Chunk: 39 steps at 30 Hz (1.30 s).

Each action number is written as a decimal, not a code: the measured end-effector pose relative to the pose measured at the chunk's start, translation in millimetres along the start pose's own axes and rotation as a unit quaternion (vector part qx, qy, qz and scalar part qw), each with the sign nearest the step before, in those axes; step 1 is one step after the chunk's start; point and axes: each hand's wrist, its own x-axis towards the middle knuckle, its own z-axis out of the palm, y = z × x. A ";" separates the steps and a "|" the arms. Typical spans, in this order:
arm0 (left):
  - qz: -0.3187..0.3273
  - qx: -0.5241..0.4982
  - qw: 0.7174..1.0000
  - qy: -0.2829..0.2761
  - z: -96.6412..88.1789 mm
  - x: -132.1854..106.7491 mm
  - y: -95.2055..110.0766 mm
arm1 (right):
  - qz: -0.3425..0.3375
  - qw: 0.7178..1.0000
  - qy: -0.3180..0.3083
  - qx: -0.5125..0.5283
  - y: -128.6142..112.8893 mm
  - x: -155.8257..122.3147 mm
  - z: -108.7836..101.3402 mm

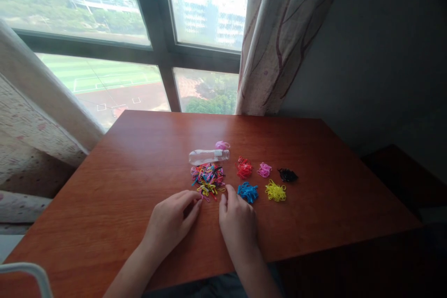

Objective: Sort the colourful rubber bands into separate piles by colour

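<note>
A mixed heap of small rubber bands (208,174) in many colours lies mid-table, with yellow ones along its near edge. My left hand (172,214) is at the heap's lower left, thumb and index fingertips nearly together beside a pink band; whether they grip it is too small to see. My right hand (238,219) rests at the lower right of the heap. Its index finger reaches toward a yellow band, with the thumb a little apart. Sorted piles lie to the right: red bands (243,168), blue bands (247,192), pink bands (264,170), yellow bands (275,191) and black bands (287,175).
Behind the heap a clear plastic bottle (206,156) lies on its side, its neck to the right. Just beyond it sits a pink-purple bundle (222,145). The brown wooden table (314,214) stands against a window with curtains. A white curved tube (30,267) shows at the lower left.
</note>
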 end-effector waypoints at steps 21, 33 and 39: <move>0.014 0.031 0.999 0.001 0.3 -0.2 1.2 | -0.034 0.974 0.067 0.212 36.4 -27.2 -5.8; 0.018 0.034 0.999 -0.001 0.5 0.2 0.4 | 0.093 0.976 0.177 0.084 147.0 -10.9 -46.4; 0.011 0.031 0.999 -0.007 0.1 0.2 0.3 | 0.095 0.977 0.169 0.089 145.2 -8.5 -44.2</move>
